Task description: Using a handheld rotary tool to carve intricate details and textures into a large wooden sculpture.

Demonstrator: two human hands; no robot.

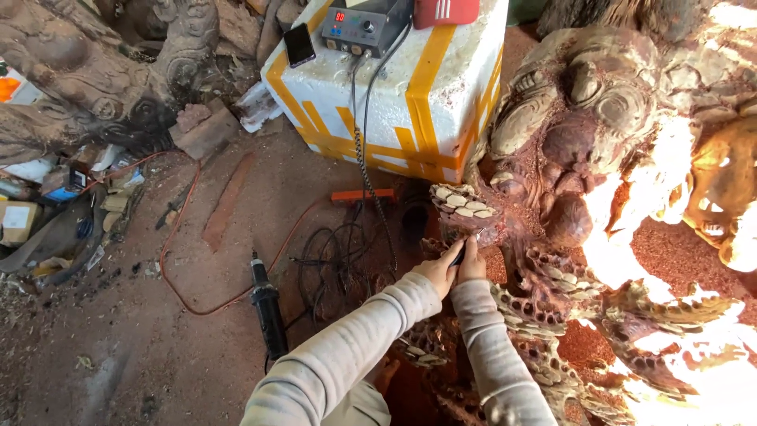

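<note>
My left hand (436, 272) and my right hand (472, 266) are pressed together around a slim dark rotary carving tool (459, 254). Its tip rests against a scaled, cream-and-red part (463, 207) of a large reddish wooden carving (583, 158). Both arms wear pale long sleeves. Which fingers grip the handpiece is partly hidden. The carving spreads right and down, with honeycomb-like detail (544, 315) beside my right forearm.
A white and yellow foam box (410, 102) stands behind, carrying a grey control unit (367, 28) and a phone (300, 44). Black cables (339, 260) coil on the dirt floor. A black power tool (268, 312) lies left. Another dark carving (102, 71) fills the top left.
</note>
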